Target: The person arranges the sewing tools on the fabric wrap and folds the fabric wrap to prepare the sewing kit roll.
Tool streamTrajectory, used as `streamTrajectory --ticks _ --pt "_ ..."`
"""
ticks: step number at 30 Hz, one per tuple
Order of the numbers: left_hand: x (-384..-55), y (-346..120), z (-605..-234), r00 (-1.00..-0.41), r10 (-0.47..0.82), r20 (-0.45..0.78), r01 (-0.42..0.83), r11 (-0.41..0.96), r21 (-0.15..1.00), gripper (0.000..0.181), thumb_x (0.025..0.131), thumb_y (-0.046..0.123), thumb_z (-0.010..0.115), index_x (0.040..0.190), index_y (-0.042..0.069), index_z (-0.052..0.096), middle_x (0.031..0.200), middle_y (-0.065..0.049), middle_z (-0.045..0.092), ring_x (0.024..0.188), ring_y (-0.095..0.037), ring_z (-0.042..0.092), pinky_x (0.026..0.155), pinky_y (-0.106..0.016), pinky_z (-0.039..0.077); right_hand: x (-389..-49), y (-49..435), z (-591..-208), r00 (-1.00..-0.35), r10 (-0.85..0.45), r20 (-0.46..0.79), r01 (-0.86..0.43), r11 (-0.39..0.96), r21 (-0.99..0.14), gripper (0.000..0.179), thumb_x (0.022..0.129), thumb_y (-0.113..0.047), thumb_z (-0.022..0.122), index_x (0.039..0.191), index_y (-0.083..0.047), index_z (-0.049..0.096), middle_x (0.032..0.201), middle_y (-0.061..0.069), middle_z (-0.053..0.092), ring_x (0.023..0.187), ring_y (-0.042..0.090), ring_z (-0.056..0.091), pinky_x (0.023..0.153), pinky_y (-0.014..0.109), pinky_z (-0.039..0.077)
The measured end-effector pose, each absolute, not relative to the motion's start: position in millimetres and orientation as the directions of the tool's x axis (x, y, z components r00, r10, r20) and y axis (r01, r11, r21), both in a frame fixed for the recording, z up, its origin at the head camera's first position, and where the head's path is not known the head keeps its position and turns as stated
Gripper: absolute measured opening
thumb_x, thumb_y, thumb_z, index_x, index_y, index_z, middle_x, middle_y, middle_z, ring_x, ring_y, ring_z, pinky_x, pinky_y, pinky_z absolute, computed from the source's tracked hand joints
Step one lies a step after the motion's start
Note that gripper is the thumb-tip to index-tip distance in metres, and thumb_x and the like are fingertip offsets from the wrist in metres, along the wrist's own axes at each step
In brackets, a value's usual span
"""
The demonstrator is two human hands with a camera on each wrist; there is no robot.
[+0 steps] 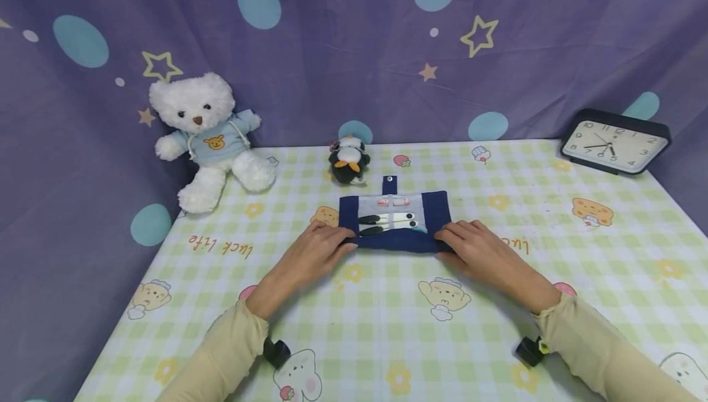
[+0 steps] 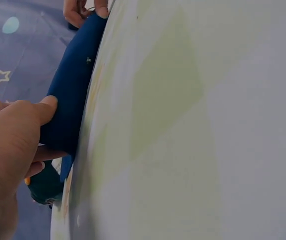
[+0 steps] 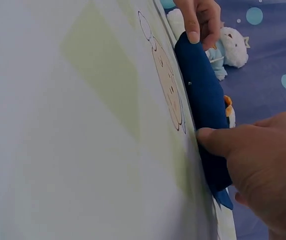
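A navy fabric roll-up pouch (image 1: 395, 242) lies on the table with its near edge folded up. Its grey lining (image 1: 370, 206) shows slim white items with black parts (image 1: 387, 219) and, farther back, small pinkish pieces (image 1: 401, 202) under a strap. A snap tab (image 1: 389, 184) points away at the far side. My left hand (image 1: 323, 246) pinches the left end of the fold between thumb and fingers. At the other end, my right hand (image 1: 470, 248) grips it the same way. Both wrist views show the thumbs pressed on the blue cloth (image 2: 75, 80); some fingertips are hidden behind it.
Behind the pouch lies a penguin plush (image 1: 348, 159). A white teddy bear (image 1: 212, 144) in a blue top sits at the back left. The black-framed clock (image 1: 615, 142) stands at the back right. A checked cloth (image 1: 381, 328) covers the table, with a purple curtain (image 1: 354, 64) behind.
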State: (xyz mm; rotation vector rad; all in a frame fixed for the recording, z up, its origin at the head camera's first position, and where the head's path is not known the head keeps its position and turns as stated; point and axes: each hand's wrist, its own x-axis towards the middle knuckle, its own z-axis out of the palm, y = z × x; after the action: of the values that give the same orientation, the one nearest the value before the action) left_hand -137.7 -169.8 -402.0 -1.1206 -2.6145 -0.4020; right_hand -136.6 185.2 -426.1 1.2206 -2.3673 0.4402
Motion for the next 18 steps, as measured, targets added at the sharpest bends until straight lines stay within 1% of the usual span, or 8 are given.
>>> streamTrajectory --ticks 3,8,10,13,15,18 --pt "-141 -170 -403 -0.687 0.629 0.365 0.72 0.659 0.219 0.015 0.103 0.019 0.066 0.11 0.007 0.072 0.101 -0.003 0.076 0.093 -0.02 0.072 0.094 -0.043 0.047 -137 185 -427 -0.54 -0.658 0.525 -0.81 0.576 -0.112 0.027 0.086 -0.01 0.083 0.108 -0.004 0.071 0.102 0.008 0.069 0.091 0.027 0.066 0.075 0.046 0.05" --pt "-148 -171 -404 -0.725 0.576 0.376 0.687 0.636 0.35 0.012 0.104 0.017 0.065 0.106 0.007 0.071 0.097 -0.003 0.075 0.088 -0.017 0.071 0.098 -0.045 0.047 -138 184 -426 -0.609 -0.596 0.523 -0.777 0.581 -0.243 0.018 0.09 -0.007 0.079 0.106 -0.006 0.07 0.1 0.005 0.069 0.091 0.025 0.066 0.079 0.047 0.051" --pt "-151 -170 -406 -0.75 0.552 0.365 0.662 0.624 0.416 0.011 0.104 0.016 0.065 0.104 0.007 0.071 0.094 -0.003 0.074 0.085 -0.016 0.069 0.094 -0.043 0.049 -140 184 -425 -0.641 -0.576 0.506 -0.759 0.575 -0.307 0.015 0.092 -0.006 0.077 0.105 -0.006 0.07 0.1 0.006 0.07 0.092 0.025 0.067 0.082 0.048 0.051" --pt "-154 -170 -407 -0.795 0.508 0.33 0.603 0.607 0.517 0.012 0.105 0.015 0.063 0.103 0.006 0.071 0.091 -0.002 0.072 0.081 -0.013 0.065 0.083 -0.039 0.052 -143 184 -423 -0.69 -0.55 0.47 -0.722 0.568 -0.396 0.009 0.096 -0.005 0.073 0.105 -0.005 0.071 0.101 0.006 0.071 0.093 0.024 0.067 0.085 0.048 0.053" --pt "-156 -169 -407 -0.826 0.48 0.297 0.556 0.602 0.573 0.013 0.106 0.016 0.062 0.103 0.006 0.07 0.089 -0.002 0.069 0.08 -0.012 0.063 0.076 -0.036 0.053 -145 184 -423 -0.724 -0.533 0.437 -0.69 0.564 -0.455 0.008 0.099 -0.005 0.069 0.106 -0.005 0.071 0.101 0.006 0.071 0.093 0.023 0.067 0.084 0.046 0.053" --pt "-157 -169 -407 -0.864 0.436 0.251 0.488 0.608 0.626 0.014 0.107 0.018 0.06 0.105 0.007 0.068 0.085 -0.001 0.065 0.077 -0.013 0.061 0.074 -0.036 0.052 -149 184 -423 -0.761 -0.512 0.398 -0.647 0.555 -0.523 0.009 0.102 -0.007 0.065 0.107 -0.005 0.072 0.1 0.004 0.071 0.091 0.019 0.066 0.08 0.043 0.054"
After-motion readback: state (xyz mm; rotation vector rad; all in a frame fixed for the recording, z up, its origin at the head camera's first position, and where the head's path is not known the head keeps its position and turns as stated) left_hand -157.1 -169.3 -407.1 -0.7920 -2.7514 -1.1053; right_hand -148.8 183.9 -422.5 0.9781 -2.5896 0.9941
